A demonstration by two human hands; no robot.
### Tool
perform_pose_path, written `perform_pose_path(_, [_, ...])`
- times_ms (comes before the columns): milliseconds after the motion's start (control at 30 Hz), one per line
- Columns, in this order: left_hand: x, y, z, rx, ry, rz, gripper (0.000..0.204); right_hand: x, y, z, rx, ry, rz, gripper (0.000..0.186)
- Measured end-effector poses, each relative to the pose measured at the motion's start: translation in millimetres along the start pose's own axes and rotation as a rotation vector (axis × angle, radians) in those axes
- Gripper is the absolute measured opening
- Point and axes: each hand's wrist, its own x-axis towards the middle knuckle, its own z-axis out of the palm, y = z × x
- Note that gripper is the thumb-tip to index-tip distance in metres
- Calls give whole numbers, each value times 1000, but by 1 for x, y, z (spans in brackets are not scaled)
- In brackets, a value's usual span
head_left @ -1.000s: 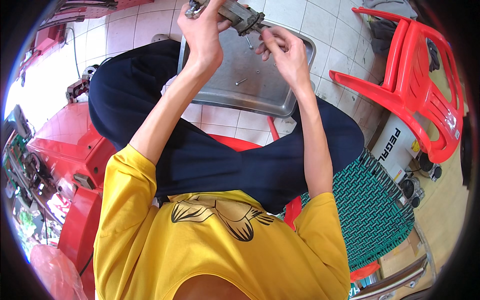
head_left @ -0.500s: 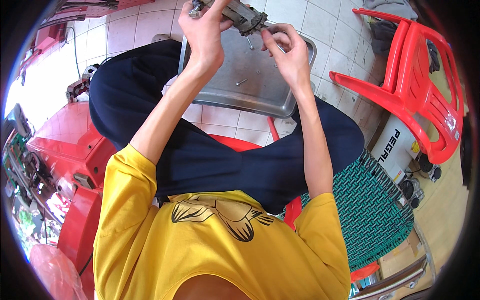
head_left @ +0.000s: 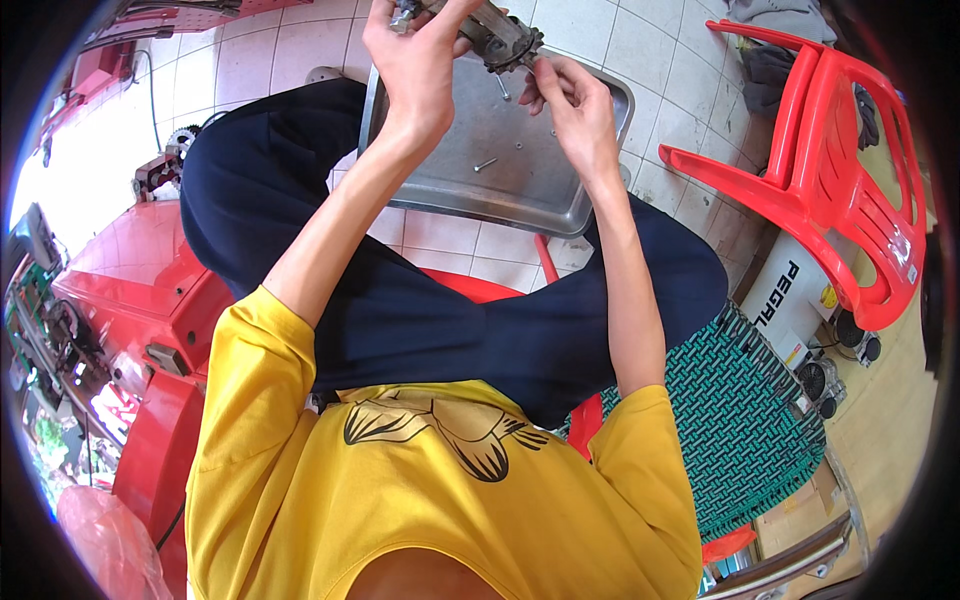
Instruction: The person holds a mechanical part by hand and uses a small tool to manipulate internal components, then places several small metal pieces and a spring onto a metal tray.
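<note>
Fingers (head_left: pixel 551 84) of the right hand (head_left: pixel 583 118) close together on the shaft end of a grimy metal part (head_left: pixel 500 38) at 12 o'clock, as the left hand (head_left: pixel 412 75) clamps the body, its fingertips partly lost beyond the upper edge. Work at the part's toothed end appears to be the step in hand; the next move would seem to call for a steady left hold and a fine touch from the right thumb and forefinger, whose exact contact is hard to make out. Navy trousers (head_left: pixel 420 320) fill the centre, the bent knees at 10 and 2 o'clock flanking a metal tray (head_left: pixel 430 165) near 12. In it lie a long bolt (head_left: pixel 503 88), a short bolt (head_left: pixel 485 165) and a small nut-like piece (head_left: pixel 519 146), loose below the hands and easy to knock; the right hand hides part of the tray's far side. Farther out, a green woven seat (head_left: pixel 740 420) sits at 4 o'clock, a white cylinder (head_left: pixel 800 275) at 3, and a red plastic chair (head_left: pixel 812 180) between 2 and 3, crowding the right side. Red panels (head_left: pixel 140 260) stand at 9 o'clock.
</note>
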Motion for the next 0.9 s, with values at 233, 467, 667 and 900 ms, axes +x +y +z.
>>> perform_pose_path(233, [4, -7, -5, 2, -14, 30, 36, -1, 4, 10, -28, 104, -104, 40])
perform_pose_path(467, [2, -5, -3, -12, -27, 41, 35, 0, 7, 2, 23, 40, -18, 37])
perform_pose_path(667, [3, -6, -4, 3, -15, 34, 33, -1, 3, 1, 12, -6, 1, 38])
perform_pose_path(900, [2, -5, -3, -33, -20, 36, 35, -3, 0, 5, -53, 20, -31, 36])
